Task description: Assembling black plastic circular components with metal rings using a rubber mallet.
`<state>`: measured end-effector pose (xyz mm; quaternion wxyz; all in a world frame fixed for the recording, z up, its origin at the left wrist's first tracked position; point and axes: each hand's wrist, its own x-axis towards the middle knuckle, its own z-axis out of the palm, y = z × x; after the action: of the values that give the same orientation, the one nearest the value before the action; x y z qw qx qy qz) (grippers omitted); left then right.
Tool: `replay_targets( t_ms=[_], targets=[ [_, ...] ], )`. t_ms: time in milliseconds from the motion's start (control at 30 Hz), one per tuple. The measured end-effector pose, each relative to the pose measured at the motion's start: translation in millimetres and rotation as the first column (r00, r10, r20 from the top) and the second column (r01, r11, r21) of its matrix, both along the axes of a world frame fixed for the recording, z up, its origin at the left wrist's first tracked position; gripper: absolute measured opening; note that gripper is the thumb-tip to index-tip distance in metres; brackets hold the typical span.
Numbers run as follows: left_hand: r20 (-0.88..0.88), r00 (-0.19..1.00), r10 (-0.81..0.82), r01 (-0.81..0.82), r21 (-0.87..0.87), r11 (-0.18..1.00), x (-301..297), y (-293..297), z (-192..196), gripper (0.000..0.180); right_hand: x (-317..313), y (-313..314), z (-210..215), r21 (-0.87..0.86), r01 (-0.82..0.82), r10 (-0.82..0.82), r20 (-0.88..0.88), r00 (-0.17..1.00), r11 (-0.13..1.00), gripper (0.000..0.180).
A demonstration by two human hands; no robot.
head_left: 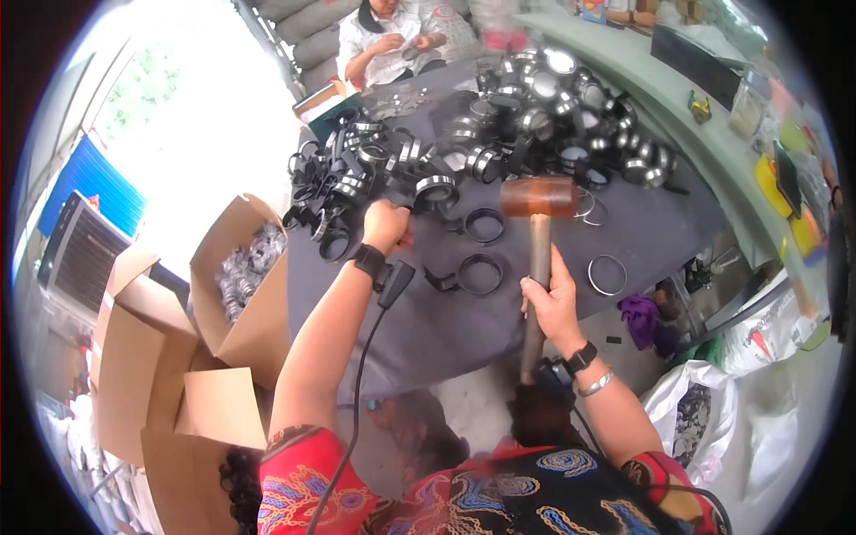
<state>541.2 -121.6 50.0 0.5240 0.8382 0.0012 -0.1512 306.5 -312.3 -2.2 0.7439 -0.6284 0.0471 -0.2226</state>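
My right hand (pixel 555 303) grips the wooden handle of a mallet (pixel 539 198), whose orange-brown head rests over the dark cloth, pointing away from me. My left hand (pixel 387 227) is closed at the near edge of the left heap of black and silver rings (pixel 352 160); what its fingers hold, if anything, is hidden. Between the hands lie a black ring (pixel 483 226) and, nearer me, a black ring with a side tab (pixel 480 275). Thin silver hoops lie right of the mallet: one hoop (pixel 607 275) by itself, others (pixel 590 209) beside its head.
A larger pile of ring parts (pixel 553 107) covers the far cloth-covered table (pixel 401 348). At left stands a cardboard box (pixel 223 334) with grey parts inside. A white sack (pixel 713 392) of dark pieces is at lower right. Another person (pixel 392 45) sits at the far side.
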Motion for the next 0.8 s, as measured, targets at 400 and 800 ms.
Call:
replay_targets(
  t_ms=[400,800],
  targets=[
    [0.311,0.864,0.395,-0.242,-0.431,0.869,-196,160,-17,0.029,5,-2,4,-0.136,-0.03,0.026,-0.03,0.999,0.99,0.065],
    [0.122,0.896,0.427,-0.254,-0.649,0.717,-298,178,-133,0.012,-19,135,138,-0.801,-0.231,0.583,0.173,0.794,0.552,0.071]
  ],
)
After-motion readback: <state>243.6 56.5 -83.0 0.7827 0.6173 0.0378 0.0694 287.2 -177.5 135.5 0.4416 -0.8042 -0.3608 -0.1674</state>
